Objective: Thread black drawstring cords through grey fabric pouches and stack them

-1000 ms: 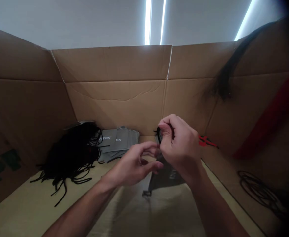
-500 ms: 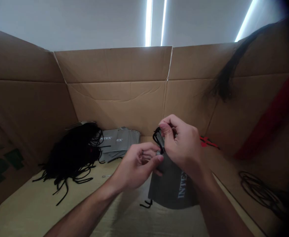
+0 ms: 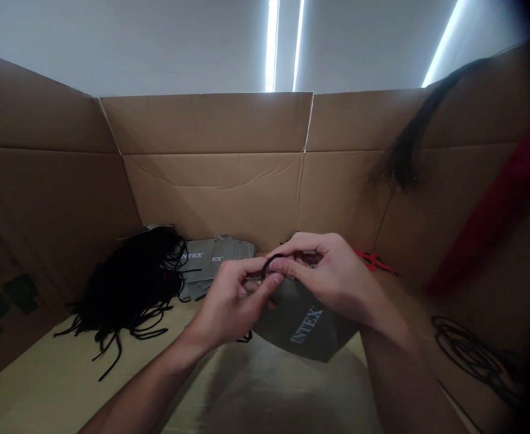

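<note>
The fingertips (image 3: 277, 278) of the left hand (image 3: 233, 295) and right hand (image 3: 332, 278) pinch together on a black cord loop (image 3: 271, 264) atop a grey INTEX pouch (image 3: 303, 325), seemingly threading it, so the next move calls for drawing the cord through.

A dark grey fabric pouch (image 3: 303, 325) printed with white INTEX lettering hangs tilted above the cardboard. A black cord (image 3: 271, 264) curves in a small loop at its gathered top.
</note>
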{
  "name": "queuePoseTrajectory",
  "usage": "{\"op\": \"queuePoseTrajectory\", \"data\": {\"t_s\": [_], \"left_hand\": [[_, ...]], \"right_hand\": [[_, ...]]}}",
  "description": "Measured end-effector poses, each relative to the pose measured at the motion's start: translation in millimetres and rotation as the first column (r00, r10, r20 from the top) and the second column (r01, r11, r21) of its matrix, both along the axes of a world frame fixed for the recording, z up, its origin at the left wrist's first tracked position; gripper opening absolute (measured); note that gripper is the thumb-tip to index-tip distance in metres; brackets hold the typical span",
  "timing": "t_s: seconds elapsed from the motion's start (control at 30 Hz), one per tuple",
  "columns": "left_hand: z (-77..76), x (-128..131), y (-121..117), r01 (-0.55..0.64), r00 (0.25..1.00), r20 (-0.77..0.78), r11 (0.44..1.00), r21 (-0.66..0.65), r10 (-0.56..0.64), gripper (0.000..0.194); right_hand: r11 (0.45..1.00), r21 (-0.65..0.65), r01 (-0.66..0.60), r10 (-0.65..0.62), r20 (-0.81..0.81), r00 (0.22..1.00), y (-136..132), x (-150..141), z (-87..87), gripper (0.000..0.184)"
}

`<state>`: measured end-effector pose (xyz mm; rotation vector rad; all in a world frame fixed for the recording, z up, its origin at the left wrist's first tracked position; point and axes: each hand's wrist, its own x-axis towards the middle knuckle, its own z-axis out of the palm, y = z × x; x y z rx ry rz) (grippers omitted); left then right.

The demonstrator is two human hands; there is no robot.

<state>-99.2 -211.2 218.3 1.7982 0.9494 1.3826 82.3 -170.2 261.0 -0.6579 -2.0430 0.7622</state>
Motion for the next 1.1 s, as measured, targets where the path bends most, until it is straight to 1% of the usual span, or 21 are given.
{"op": "queuePoseTrajectory", "data": {"t_s": [0.07,0.13,0.17,0.23,0.3,0.33,0.43,0.5,0.57,0.6,0.63,0.67,0.7,0.73,0.77,0.8,0.87,0.93,1.03,1.1], "left_hand": [[0.0,-0.2,0.0,-0.024,1.000,-0.011,1.000,-0.008,0.024,0.019],[0.5,-0.4,0.0,-0.064,0.998,-0.019,0.998,-0.007,0.064,0.021],[0.6,-0.5,-0.1,-0.092,0.995,-0.025,0.996,-0.001,0.092,0.021],[-0.1,-0.7,-0.1,-0.155,0.986,-0.054,0.988,0.028,0.156,0.023],[-2.1,-0.6,-0.1,-0.221,0.970,-0.086,0.971,0.093,0.229,0.024],[-3.2,-0.4,-0.1,-0.248,0.960,-0.100,0.960,0.130,0.261,0.024],[-5.5,0.9,-0.8,-0.280,0.942,-0.125,0.935,0.217,0.311,0.024],[-6.4,1.8,-1.2,-0.272,0.939,-0.137,0.927,0.257,0.314,0.025],[-7.5,2.5,-0.8,-0.270,0.935,-0.143,0.913,0.307,0.324,0.027],[-8.3,2.7,-0.2,-0.273,0.930,-0.148,0.902,0.335,0.337,0.028],[-9.2,2.8,0.6,-0.283,0.922,-0.152,0.888,0.363,0.356,0.029],[-10.1,2.8,1.5,-0.296,0.913,-0.155,0.874,0.386,0.378,0.030],[-10.9,2.7,2.3,-0.314,0.903,-0.154,0.859,0.404,0.402,0.029],[-11.6,2.4,3.0,-0.333,0.892,-0.151,0.845,0.418,0.427,0.028],[-12.0,2.2,3.4,-0.352,0.881,-0.148,0.831,0.430,0.450,0.026],[-12.2,1.9,3.6,-0.365,0.871,-0.149,0.821,0.438,0.467,0.025],[-12.2,1.4,3.4,-0.380,0.853,-0.161,0.803,0.459,0.496,0.025],[-12.4,1.6,3.1,-0.399,0.830,-0.169,0.777,0.486,0.532,0.028],[-14.7,3.4,3.7,-0.431,0.789,-0.173,0.732,0.527,0.589,0.036],[-17.1,5.5,4.5,-0.433,0.772,-0.176,0.709,0.557,0.611,0.041]], "right_hand": [[0.999,-0.032,0.007,-0.009,-0.056,0.998,2.5,0.0,-1.0,0.016],[0.997,-0.023,0.076,-0.077,-0.080,0.994,5.1,2.5,-1.7,0.021],[0.992,-0.007,0.126,-0.126,-0.068,0.990,6.1,4.2,-1.8,0.022],[0.981,0.041,0.191,-0.192,0.025,0.981,7.2,7.1,-1.9,0.023],[0.982,0.077,0.173,-0.183,0.158,0.970,7.7,8.3,-2.2,0.028],[0.985,0.080,0.154,-0.167,0.195,0.966,8.1,8.2,-2.5,0.031],[0.988,0.052,0.146,-0.153,0.167,0.974,9.8,6.3,-4.3,0.034],[0.990,-0.003,0.139,-0.138,0.132,0.982,10.8,4.7,-5.6,0.037],[0.992,-0.076,0.105,-0.094,0.134,0.986,10.9,2.7,-6.4,0.039],[0.991,-0.090,0.103,-0.090,0.141,0.986,10.5,1.5,-6.5,0.039],[0.988,-0.075,0.135,-0.124,0.136,0.983,9.8,0.1,-6.6,0.036],[0.978,-0.032,0.205,-0.200,0.118,0.973,9.1,-1.2,-6.5,0.033],[0.954,0.026,0.298,-0.299,0.094,0.950,8.4,-2.5,-6.5,0.031],[0.919,0.085,0.384,-0.390,0.078,0.917,7.8,-3.4,-6.6,0.032],[0.892,0.125,0.434,-0.445,0.080,0.892,7.5,-4.1,-6.7,0.036],[0.890,0.144,0.433,-0.449,0.105,0.887,7.5,-4.3,-7.0,0.042],[0.940,0.129,0.315,-0.336,0.187,0.923,8.0,-4.0,-8.1,0.053],[0.975,0.089,0.204,-0.218,0.205,0.954,8.8,-4.2,-9.9,0.055],[0.987,0.052,0.151,-0.157,0.137,0.978,10.0,-8.0,-13.6,0.046],[0.994,0.033,0.103,-0.105,0.072,0.992,10.8,-12.7,-16.1,0.036]]}}
